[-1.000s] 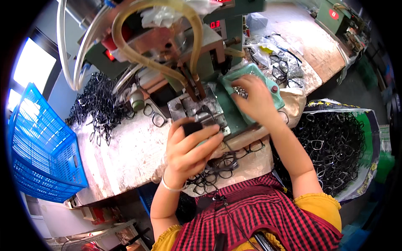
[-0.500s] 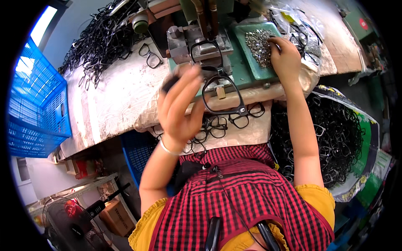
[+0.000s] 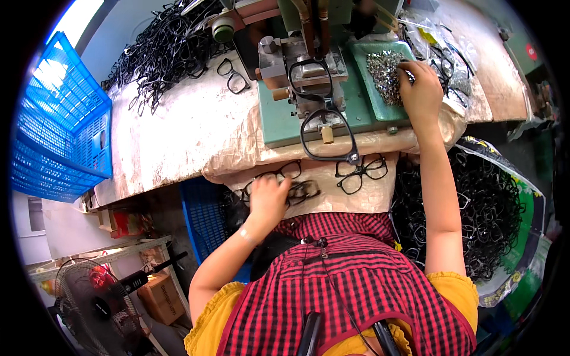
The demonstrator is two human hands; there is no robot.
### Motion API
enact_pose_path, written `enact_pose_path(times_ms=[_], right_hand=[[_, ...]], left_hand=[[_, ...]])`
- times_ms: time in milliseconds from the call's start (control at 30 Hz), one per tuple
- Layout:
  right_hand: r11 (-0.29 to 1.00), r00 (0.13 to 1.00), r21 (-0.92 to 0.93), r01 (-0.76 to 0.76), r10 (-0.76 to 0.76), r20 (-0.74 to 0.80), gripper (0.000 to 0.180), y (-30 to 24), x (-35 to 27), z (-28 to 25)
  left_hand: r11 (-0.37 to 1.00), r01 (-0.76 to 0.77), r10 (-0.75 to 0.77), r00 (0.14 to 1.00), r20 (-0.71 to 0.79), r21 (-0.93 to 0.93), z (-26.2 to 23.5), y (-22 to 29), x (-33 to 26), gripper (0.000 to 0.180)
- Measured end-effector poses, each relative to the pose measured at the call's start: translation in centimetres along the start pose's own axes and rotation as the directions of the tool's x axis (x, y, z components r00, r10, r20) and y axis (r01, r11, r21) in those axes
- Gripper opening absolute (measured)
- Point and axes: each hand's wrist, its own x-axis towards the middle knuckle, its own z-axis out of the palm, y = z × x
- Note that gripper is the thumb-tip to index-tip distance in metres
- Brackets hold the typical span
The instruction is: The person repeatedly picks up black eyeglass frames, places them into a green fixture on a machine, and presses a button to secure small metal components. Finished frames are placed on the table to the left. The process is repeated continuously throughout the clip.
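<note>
Workbench [image 3: 172,124], right arm [image 3: 438,184] outstretched, fingers [image 3: 414,67] bent

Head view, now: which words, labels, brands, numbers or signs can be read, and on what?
Nothing reads clearly.
Black fan: pale hub lettering, too small.
Brown cardboard box: dark print, too small to read surely.
Red round sign, far right: blurred.
Black eyeglass frame on the machine: tiny pale corner mark, too small.

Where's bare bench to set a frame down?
The pale bench patch between the blue basket and the machine's green base, below the black frame pile. Crowded: the front cloth, with frames around the left hand, and the metal-bits tray by the right hand.
</note>
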Motion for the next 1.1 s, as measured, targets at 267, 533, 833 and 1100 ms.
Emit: enact_pose_path(times_ms=[267, 533, 833, 1100], right_hand=[[0.942, 0.989, 0.306, -0.135, 0.148, -0.020, 0.016, -2.1, 1.0, 0.2], [0.833, 0.947, 0.452, -0.319, 0.301, 0.114, 0.020, -2.1, -1.1, -2.6], [0.433, 0.976, 0.875, -0.218, 0.118, 0.185, 0.030, -12.3, 3.9, -3.6], [0.225, 0.930, 0.905, -0.360, 0.166, 0.329, 0.051, -13.7, 3.6, -2.6]], left_hand=[[0.982, 0.159, -0.123, 0.950, 0.287, -0.106, -4.9, -5.8, -7.5, 0.043], [0.921, -0.246, 0.227, 0.969, -0.095, -0.304, 6.8, -0.4, 1.6, 0.011], [0.843, -0.127, 0.309, 0.909, 0.279, -0.523, 0.3, -0.3, 3.9, 0.007], [0.627, -0.652, 0.013, 0.556, -0.831, -0.426, -27.7, -1.8, 9.1, 0.019]])
